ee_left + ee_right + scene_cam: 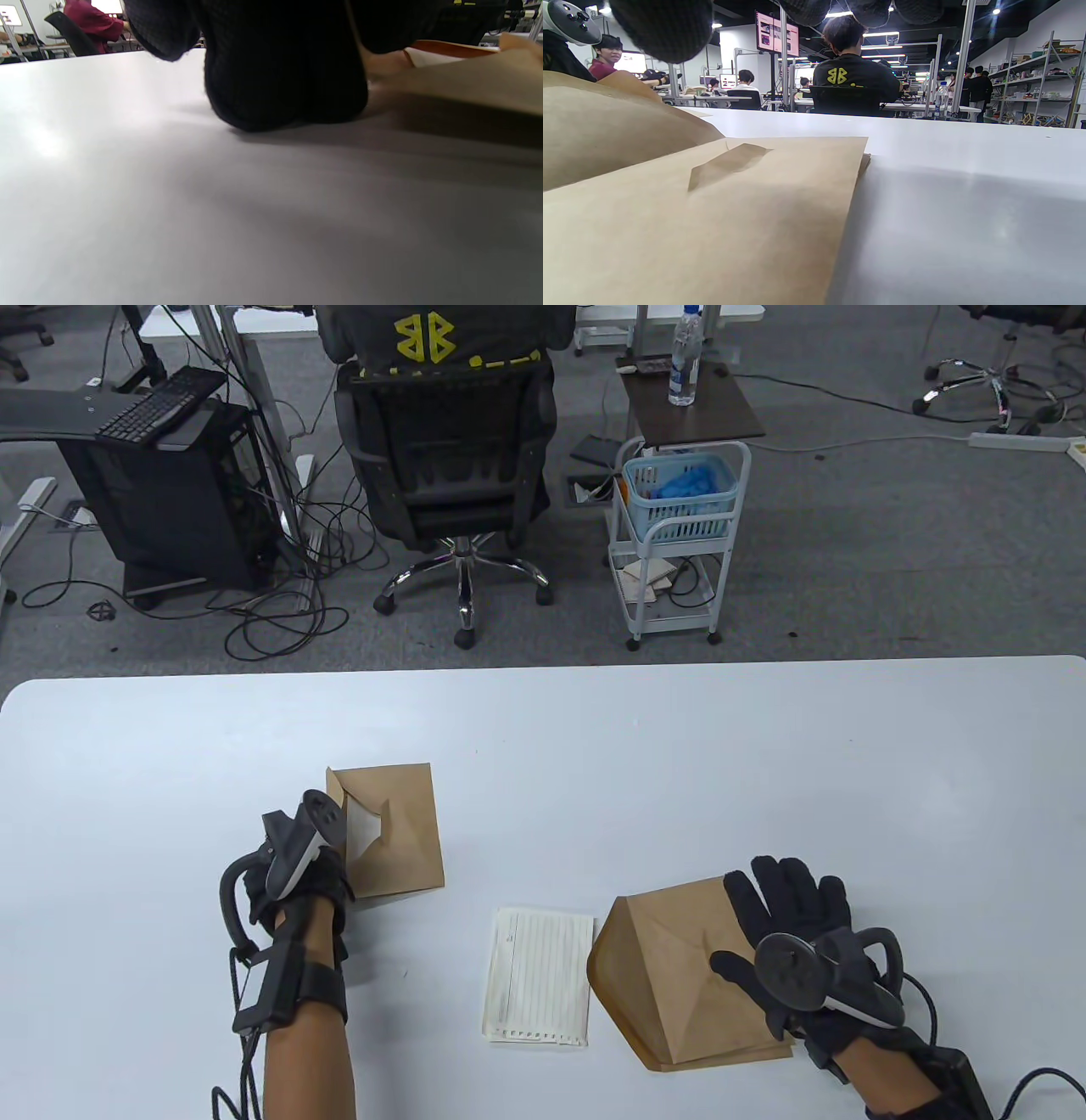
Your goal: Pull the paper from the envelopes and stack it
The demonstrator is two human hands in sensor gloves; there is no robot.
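Observation:
Two brown envelopes lie on the white table [594,746]. My left hand [327,861] grips the left edge of the left envelope [399,836], whose mouth gapes and shows white paper [365,827] inside. In the left wrist view my curled fingers [288,84] touch the table beside that envelope [466,80]. My right hand [789,899] rests flat with fingers spread on the right envelope [679,976], which is puffed up. That envelope fills the left of the right wrist view [712,220]. One lined sheet [539,976] lies flat between the envelopes.
Beyond the table's far edge stand an office chair [450,466], a white cart with a blue basket [679,500] and a computer tower [170,492]. Cables lie on the carpet.

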